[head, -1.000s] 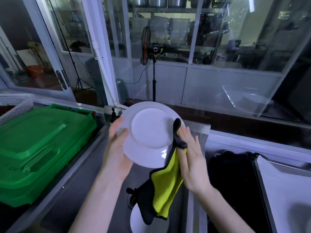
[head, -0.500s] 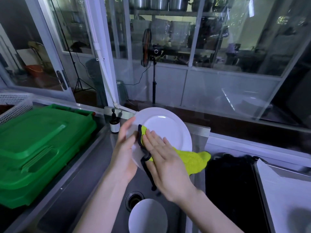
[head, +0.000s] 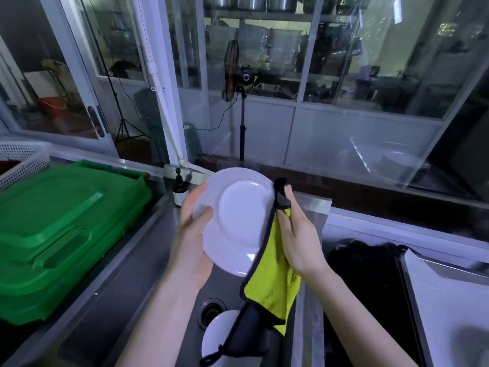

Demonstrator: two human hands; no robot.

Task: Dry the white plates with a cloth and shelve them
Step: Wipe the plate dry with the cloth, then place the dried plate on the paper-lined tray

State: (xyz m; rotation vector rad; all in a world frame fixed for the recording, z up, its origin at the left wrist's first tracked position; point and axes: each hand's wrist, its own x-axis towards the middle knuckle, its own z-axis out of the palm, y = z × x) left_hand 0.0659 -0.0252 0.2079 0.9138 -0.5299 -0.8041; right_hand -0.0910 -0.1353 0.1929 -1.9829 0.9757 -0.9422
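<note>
One plate (head: 238,221) is held up over the sink (head: 158,260), back side now facing the camera; 0.5 s ago the cloth (head: 270,282) was wiping its front. L hand (head: 190,242) grips the left rim, R hand (head: 299,234) pinches the cloth onto the right rim. Prob. the back is next; 2nd plate (head: 214,332) waits below.

white plate (head: 238,221) held upright, cloth (head: 270,276) — rim

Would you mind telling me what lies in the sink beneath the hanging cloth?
A second white plate lies beside the drain; the cloth covers its right part and whatever else is beneath.
</note>
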